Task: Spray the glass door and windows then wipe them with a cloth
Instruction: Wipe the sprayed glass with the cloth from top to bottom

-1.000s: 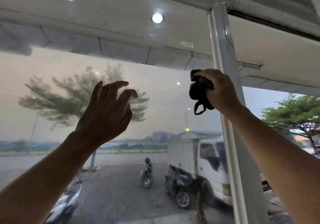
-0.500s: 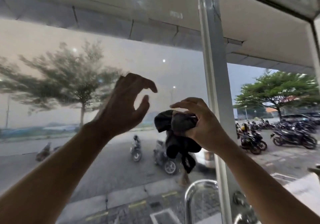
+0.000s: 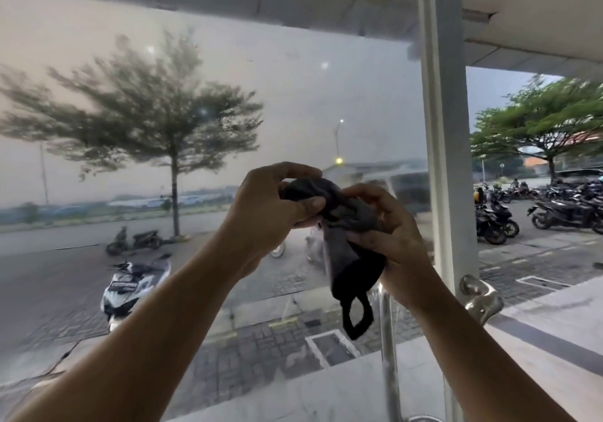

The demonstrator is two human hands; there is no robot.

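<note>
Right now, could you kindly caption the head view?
Left hand and right hand grip the dark cloth before the glass.

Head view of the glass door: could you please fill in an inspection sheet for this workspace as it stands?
Surface: glass pane looks hazy; white frame post stands to its right.
Job's things: dark cloth bunched between both hands, a loop hanging below; no spray bottle seen.
Clutter: nothing seen.
Hands: left hand and right hand both grip the cloth in front of the glass.
Cables: nothing seen.
Surroundings: metal door handle below the hands; outside, a white scooter, a tree and parked motorbikes.
</note>
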